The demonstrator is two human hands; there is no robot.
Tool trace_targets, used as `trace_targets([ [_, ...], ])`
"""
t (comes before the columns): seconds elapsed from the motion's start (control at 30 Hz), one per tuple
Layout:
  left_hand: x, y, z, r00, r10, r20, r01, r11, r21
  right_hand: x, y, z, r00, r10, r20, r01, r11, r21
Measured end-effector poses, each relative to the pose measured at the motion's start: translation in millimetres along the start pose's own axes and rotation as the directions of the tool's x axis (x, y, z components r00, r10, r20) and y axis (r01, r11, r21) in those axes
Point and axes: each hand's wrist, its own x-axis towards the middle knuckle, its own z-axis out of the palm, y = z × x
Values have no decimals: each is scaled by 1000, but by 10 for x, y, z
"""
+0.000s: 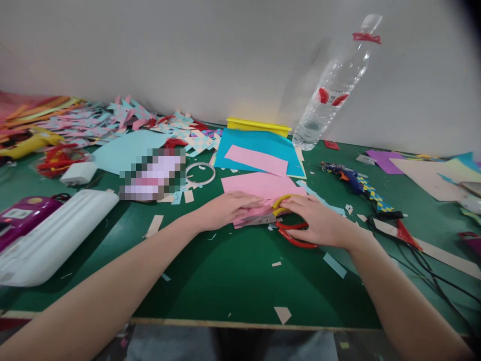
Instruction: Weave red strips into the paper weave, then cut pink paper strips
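Pink paper [259, 186] lies on the green table in front of me. My left hand [227, 209] rests on the left part of this paper, its fingers stretched out flat and pointing right. My right hand [313, 220] is closed round the handles of a pair of scissors [296, 239], one loop red and the other yellow. The metal blades point left along the paper's near edge, close to my left fingertips. Whether the blades are apart is hard to make out. Behind, a narrower pink strip [259, 159] lies on a blue sheet [240, 138].
A water bottle [330, 95] leans against the wall at the back. Left are a phone [154, 175], a clear ring [200, 173], a long white device [60, 238] and a yellow glue gun [33, 143]. Black cables [424, 265] run along the right. Paper scraps lie about.
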Motion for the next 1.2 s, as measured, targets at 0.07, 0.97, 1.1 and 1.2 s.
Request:
trace_targets([
  [0.07, 2, -9, 6, 1000, 6, -8, -6, 1000, 1, -7, 11, 7, 1000, -9, 6, 9, 1000, -3],
  [0.97, -6, -36, 26, 1000, -15, -6, 16, 999, 50, 20, -153, 66, 1000, -12, -4, 12, 999, 30],
  [1.1, -5, -51, 34, 1000, -11, -3, 12, 998, 63, -2, -165, 53, 999, -44, -7, 44, 999, 30],
  [1.2, -8, -61, 38, 1000, -3, -9, 3, 998, 58, 0, -183, 59, 999, -43, -31, 44, 999, 14],
])
